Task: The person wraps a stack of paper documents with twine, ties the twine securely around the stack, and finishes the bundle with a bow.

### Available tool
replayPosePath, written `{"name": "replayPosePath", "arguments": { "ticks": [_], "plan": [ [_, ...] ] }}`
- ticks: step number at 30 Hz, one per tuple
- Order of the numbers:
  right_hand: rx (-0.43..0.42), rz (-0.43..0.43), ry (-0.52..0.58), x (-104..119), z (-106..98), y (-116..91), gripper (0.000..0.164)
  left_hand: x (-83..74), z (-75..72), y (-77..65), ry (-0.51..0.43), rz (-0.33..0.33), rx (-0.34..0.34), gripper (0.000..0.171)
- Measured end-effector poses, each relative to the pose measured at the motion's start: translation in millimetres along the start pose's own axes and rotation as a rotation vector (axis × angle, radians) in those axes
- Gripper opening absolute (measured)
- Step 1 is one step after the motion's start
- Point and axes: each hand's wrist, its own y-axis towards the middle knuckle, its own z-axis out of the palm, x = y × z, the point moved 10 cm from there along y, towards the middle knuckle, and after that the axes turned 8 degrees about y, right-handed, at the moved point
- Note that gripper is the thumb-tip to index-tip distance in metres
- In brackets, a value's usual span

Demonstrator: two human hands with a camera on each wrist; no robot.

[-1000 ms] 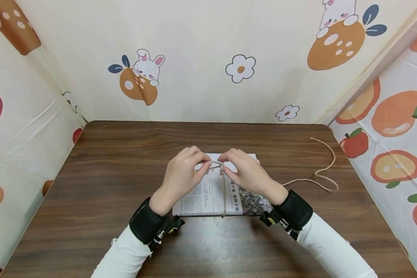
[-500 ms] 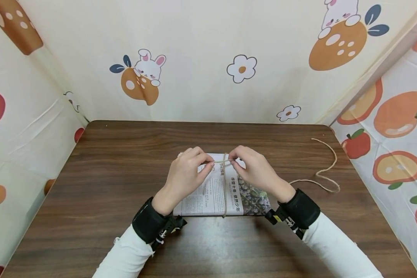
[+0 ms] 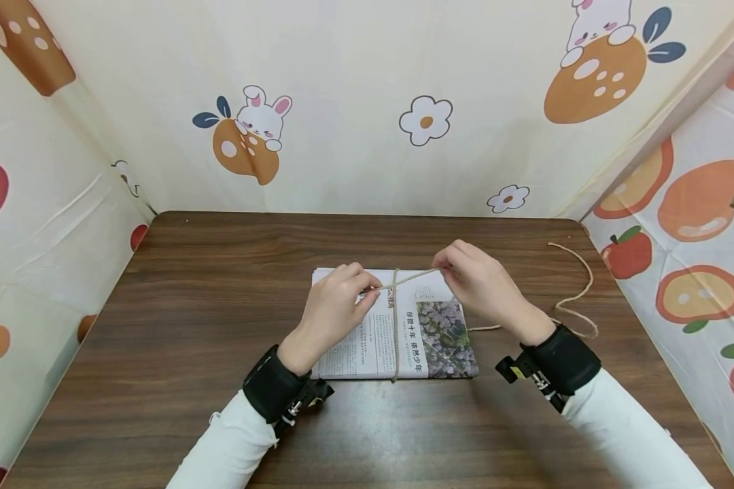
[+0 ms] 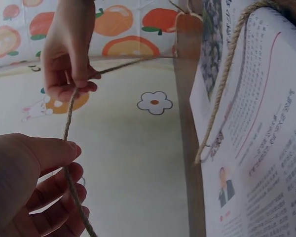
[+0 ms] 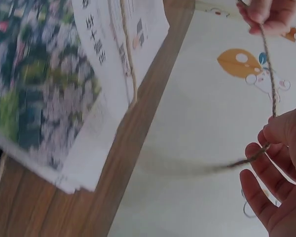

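The left hand [image 3: 340, 299] and right hand [image 3: 484, 286] each pinch the twine [image 3: 412, 278] between thumb and fingers, a straight span running between them. The step in hand seems to be drawing this length out; the next move likely calls for firm, even tension. Beneath the grip, extending toward the person, the folded newspaper [image 3: 355, 350] lies flat, crossed by a strand [image 3: 395, 333], with a blossom photo [image 3: 446, 339] at its right. Right of the grip, loose cord [image 3: 592, 277] curls on the table [image 3: 220, 305].

"依然少年" on newspaper [image 3: 376, 336]
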Motion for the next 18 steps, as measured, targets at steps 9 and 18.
{"name": "replayPosePath", "arguments": {
  "ticks": [9, 18],
  "plan": [
    [0.02, -0.005, -0.062, -17, -13, -8, 0.019, 7.5, 29.5, -7.7, 0.02, -0.024, 0.133, 0.01],
    [0.066, 0.014, -0.098, -39, -18, -21, 0.021, 27.7, 38.9, -26.4, 0.054, -0.089, 0.224, 0.008]
  ]
}}
